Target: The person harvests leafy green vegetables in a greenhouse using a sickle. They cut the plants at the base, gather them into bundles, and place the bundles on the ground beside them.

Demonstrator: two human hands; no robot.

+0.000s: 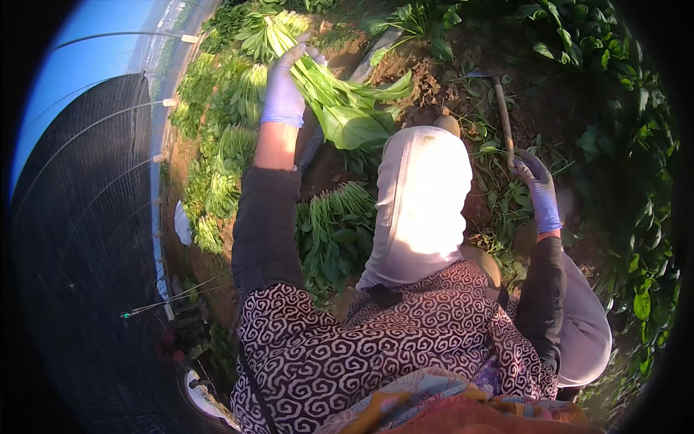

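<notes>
My left hand (287,81), in a soiled purple glove, is raised at the upper left and shut on a bunch of leafy greens (347,111); the pale stems point up and the broad leaves hang to the right. At the right, my right hand (534,173), gloved alike, grips the end of the wooden handle of a hand sickle (504,116). Its thin blade lies low over cut leaves and soil. Between my arms stands my knee in pale trousers (423,190). Beside it, cut greens (336,228) lie heaped with their stems together.
Rows of bundled greens (233,146) lie along the left, near the plastic wall of a hoop tunnel (162,103). Growing leafy plants (645,163) fill the right side. A grey strip (379,51) runs over the soil at the top. Dark netting (81,217) covers the far left.
</notes>
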